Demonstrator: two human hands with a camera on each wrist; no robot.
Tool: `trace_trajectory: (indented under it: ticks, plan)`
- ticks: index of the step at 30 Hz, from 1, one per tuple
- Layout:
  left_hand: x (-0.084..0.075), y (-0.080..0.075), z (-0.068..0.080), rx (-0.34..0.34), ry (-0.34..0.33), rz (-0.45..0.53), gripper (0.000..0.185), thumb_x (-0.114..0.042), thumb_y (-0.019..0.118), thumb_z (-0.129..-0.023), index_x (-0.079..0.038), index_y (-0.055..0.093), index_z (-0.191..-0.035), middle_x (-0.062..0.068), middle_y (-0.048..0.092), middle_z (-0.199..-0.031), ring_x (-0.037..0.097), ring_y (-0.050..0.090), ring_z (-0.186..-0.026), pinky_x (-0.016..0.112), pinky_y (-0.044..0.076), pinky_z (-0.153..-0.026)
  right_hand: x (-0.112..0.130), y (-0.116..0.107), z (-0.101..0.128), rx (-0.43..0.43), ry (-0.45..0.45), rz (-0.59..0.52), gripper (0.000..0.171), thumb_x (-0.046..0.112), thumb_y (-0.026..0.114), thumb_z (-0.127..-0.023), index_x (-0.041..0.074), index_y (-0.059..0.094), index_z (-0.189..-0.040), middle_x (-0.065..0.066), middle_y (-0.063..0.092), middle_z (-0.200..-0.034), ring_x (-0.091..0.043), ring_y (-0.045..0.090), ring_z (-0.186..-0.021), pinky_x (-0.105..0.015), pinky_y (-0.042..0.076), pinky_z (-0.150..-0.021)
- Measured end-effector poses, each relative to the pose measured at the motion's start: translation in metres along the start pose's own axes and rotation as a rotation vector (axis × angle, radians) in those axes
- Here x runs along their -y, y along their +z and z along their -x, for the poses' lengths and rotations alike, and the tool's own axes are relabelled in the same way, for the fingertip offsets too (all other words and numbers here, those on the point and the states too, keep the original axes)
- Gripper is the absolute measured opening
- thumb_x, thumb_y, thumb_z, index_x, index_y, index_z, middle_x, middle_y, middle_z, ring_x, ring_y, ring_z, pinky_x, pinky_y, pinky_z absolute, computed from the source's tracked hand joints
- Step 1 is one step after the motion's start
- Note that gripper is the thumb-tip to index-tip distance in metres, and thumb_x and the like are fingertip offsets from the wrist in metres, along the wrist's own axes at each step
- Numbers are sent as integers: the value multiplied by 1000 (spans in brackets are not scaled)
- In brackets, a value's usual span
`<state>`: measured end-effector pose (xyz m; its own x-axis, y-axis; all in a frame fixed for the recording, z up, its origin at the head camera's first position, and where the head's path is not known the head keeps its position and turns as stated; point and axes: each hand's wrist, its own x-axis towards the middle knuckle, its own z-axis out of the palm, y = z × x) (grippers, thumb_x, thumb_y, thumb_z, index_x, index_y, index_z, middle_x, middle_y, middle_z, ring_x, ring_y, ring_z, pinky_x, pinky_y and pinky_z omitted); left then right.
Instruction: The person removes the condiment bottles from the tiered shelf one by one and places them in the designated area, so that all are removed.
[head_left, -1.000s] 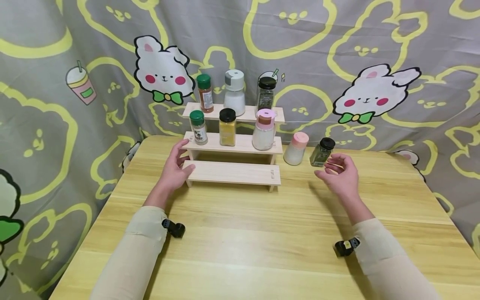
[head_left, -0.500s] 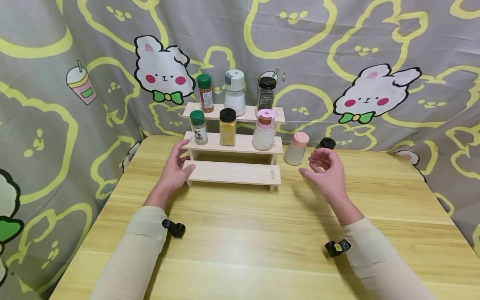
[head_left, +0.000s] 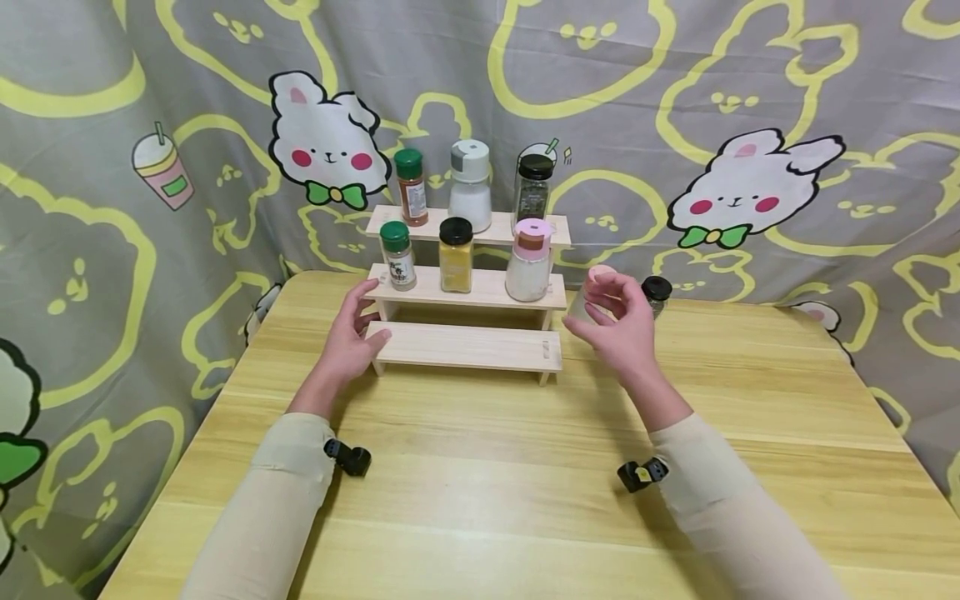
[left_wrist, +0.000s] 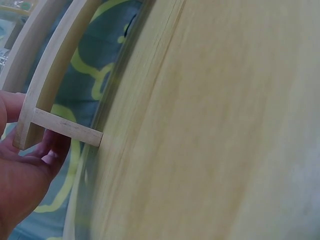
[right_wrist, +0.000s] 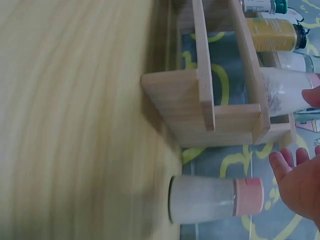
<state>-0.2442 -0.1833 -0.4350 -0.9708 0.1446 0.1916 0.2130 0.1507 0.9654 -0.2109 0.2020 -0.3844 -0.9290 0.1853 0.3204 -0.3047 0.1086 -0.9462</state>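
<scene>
Step in hand, as judged: reach for pink-capped shaker (right_wrist: 215,200), upright on bench (head_left: 480,467) just right of tiered rack (head_left: 465,346). Right hand (head_left: 618,329) grip open, fingers spread at cap, not yet closed. Left hand (head_left: 348,337) open, fingers resting against rack's left end. Next likely needs fingers closing round shaker body.

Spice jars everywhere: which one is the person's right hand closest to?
The pink-capped jar of white powder standing on the table right of the wooden rack. The right hand hovers at its cap; every other jar stands farther off.

Head looks down — wrists close, sharing rack (head_left: 465,287).
</scene>
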Motion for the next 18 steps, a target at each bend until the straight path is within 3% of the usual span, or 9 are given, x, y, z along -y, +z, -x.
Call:
trace_trajectory:
  ticks: [4, 10, 18]
  plan:
    - [-17, 2, 5, 9, -23, -5, 76, 20, 55, -89, -9, 28, -154, 29, 37, -146, 49, 40, -131, 55, 26, -112, 3, 10, -6, 7, 16, -6, 69, -13, 85, -68, -4, 51, -128, -20, 54, -123, -26, 58, -112, -42, 48, -98]
    - [-18, 2, 5, 6, -27, -7, 76, 20, 56, -90, -10, 28, -154, 28, 37, -146, 48, 40, -131, 55, 24, -113, 5, 21, -13, 3, 13, 0, 63, -8, 86, -69, 0, 54, -122, -11, 56, -117, -28, 58, -112, -38, 48, -98]
    - [-20, 3, 5, 2, -43, -13, 75, 19, 56, -90, -10, 29, -154, 28, 37, -146, 48, 40, -131, 55, 25, -113, 3, 37, -25, 5, 12, -5, 64, -7, 86, -68, -2, 53, -123, -21, 54, -121, -40, 55, -115, -42, 48, -98]
